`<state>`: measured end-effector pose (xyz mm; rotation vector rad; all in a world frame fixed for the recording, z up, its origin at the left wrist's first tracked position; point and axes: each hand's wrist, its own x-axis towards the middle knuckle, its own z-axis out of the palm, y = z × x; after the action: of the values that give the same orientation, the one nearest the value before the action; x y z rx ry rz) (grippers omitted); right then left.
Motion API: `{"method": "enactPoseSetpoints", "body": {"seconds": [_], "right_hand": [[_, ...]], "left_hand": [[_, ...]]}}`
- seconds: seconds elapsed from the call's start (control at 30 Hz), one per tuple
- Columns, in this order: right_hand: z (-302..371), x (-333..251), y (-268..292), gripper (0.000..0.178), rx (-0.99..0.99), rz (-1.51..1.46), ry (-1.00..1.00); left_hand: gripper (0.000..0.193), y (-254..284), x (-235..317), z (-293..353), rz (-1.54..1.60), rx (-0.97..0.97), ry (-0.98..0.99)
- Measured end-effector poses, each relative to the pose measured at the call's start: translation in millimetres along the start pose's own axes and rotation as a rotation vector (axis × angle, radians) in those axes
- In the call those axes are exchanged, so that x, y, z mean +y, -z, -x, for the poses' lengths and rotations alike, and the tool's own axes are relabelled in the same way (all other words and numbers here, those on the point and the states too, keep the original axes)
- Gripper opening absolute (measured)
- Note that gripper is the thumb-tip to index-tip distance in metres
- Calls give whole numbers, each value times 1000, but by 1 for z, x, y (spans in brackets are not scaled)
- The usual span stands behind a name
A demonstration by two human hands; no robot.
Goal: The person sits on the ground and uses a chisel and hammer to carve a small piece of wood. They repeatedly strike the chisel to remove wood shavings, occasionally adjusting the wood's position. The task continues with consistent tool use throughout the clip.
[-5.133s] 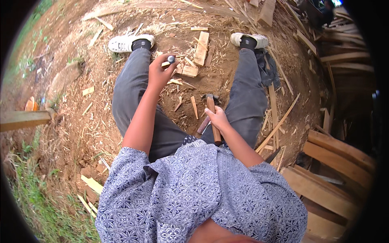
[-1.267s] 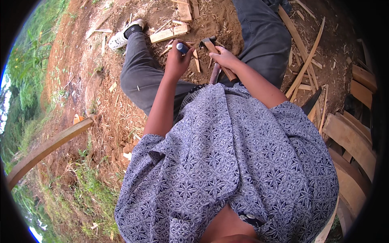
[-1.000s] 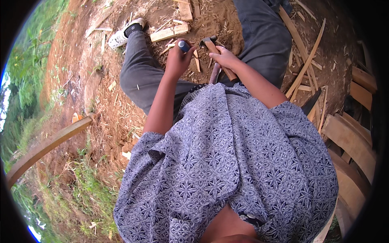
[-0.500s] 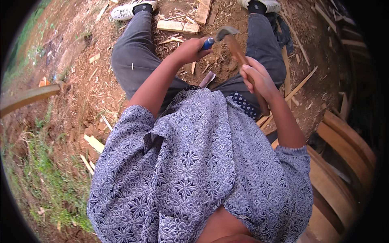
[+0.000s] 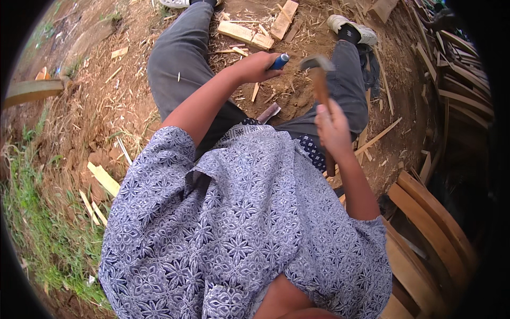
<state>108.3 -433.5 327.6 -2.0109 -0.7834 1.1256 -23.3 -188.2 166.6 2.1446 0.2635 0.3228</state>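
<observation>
My left hand point(image 5: 256, 68) is closed around a blue-handled chisel point(image 5: 280, 61), held above the ground between my spread legs. Only its handle, with a pale metal cap, sticks out past the fingers; the blade is hidden from view. In my right hand point(image 5: 336, 127) is a hammer point(image 5: 320, 85), gripped along its brown wooden handle. Its dark metal head is raised to the right of the chisel's capped end, apart from it. A short brown piece with a pale end point(image 5: 269, 112) lies between my thighs, partly hidden by my patterned shirt.
A pale wood block point(image 5: 245, 35) and another offcut point(image 5: 285, 19) lie ahead among shavings on brown soil. Curved wooden pieces point(image 5: 430, 226) are stacked close by on the right, with more lumber point(image 5: 467, 101) beyond. Grass point(image 5: 50, 234) grows at the left.
The view has shifted a little. The hammer's head has moved right, away from the chisel, and my right hand is lower in the picture. Both hands keep their grips.
</observation>
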Motion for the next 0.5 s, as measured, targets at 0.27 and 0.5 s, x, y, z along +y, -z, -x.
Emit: {"method": "enactPoseSetpoints", "body": {"seconds": [0.27,0.5], "right_hand": [[3,-10,-3,37,49,-266,363],[13,-57,13,41,102,-393,412]], "left_hand": [[31,-4,9,-3,-38,25,-7],[31,3,1,3,-48,55,8]]}}
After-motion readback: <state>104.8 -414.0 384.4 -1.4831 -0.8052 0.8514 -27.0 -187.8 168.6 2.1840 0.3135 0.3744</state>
